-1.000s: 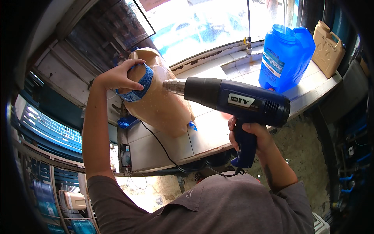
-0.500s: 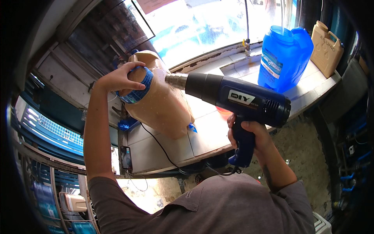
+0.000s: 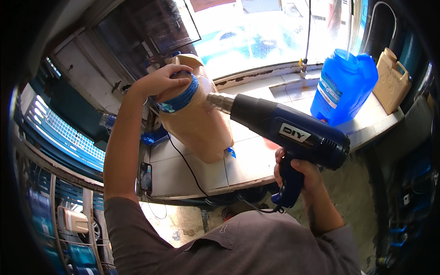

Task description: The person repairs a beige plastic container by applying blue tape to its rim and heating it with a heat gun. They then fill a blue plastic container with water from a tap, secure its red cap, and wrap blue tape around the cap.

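Head view: left hand (image 3: 158,82) grip clasping tan jerrycan (image 3: 197,119) cap; right hand (image 3: 298,169) clenched around heat gun (image 3: 284,130).

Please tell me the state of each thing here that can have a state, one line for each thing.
Beige jerrycan: tilted on the tiled counter, cap covered by left hand.
Heat gun: gripped by right hand, nozzle at the jerrycan.
Blue jerrycan: upright, untouched.
Small beige canister: upright, untouched.
Phone: lying flat.

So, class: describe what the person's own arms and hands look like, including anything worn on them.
Both hands are bare, with no gloves: the left hand and the right hand. No ring or watch shows. The forearms are bare too. Short grey sleeves of a grey shirt end above the elbows.
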A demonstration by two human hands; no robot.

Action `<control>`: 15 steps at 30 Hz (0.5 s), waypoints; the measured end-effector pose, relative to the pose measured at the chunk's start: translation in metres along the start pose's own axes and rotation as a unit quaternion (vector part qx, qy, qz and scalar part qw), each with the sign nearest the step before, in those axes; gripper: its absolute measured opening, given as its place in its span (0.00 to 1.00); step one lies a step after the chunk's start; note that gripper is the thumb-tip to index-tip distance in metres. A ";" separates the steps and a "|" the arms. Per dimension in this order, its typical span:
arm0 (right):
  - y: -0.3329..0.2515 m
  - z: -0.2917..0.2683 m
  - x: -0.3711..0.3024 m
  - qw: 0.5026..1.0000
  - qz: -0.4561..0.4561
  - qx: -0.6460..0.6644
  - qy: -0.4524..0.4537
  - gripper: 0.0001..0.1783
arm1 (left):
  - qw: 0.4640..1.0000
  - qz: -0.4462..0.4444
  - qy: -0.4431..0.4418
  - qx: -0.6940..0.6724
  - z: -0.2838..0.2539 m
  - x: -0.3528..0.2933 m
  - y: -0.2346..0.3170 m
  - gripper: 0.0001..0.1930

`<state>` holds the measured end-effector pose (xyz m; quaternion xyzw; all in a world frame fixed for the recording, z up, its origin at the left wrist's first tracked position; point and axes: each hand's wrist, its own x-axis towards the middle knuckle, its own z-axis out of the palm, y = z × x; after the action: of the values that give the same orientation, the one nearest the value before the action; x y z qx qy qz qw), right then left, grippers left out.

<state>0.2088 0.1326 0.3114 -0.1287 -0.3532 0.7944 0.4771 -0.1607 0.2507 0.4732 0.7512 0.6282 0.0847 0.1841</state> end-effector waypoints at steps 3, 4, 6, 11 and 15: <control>-0.001 0.003 -0.001 1.000 0.002 -0.008 -0.014 0.22 | 0.999 -0.013 0.018 0.044 -0.001 0.005 -0.004 0.30; -0.001 0.004 -0.002 1.000 -0.003 -0.005 -0.024 0.22 | 0.998 -0.029 0.024 0.056 -0.001 0.007 -0.005 0.31; -0.001 0.005 -0.004 1.000 -0.003 -0.023 -0.010 0.22 | 0.994 -0.061 0.031 0.081 0.000 0.011 -0.006 0.34; -0.001 0.007 -0.005 0.999 -0.019 -0.032 -0.018 0.23 | 0.968 -0.169 0.078 0.166 0.002 0.011 -0.005 0.39; -0.003 0.009 -0.007 0.994 -0.020 -0.108 -0.005 0.26 | 0.949 -0.224 0.074 0.212 -0.001 0.004 -0.002 0.39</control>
<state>0.2096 0.1236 0.3185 -0.1683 -0.4416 0.7427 0.4744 -0.1620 0.2555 0.4729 0.6048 0.7953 -0.0383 -0.0121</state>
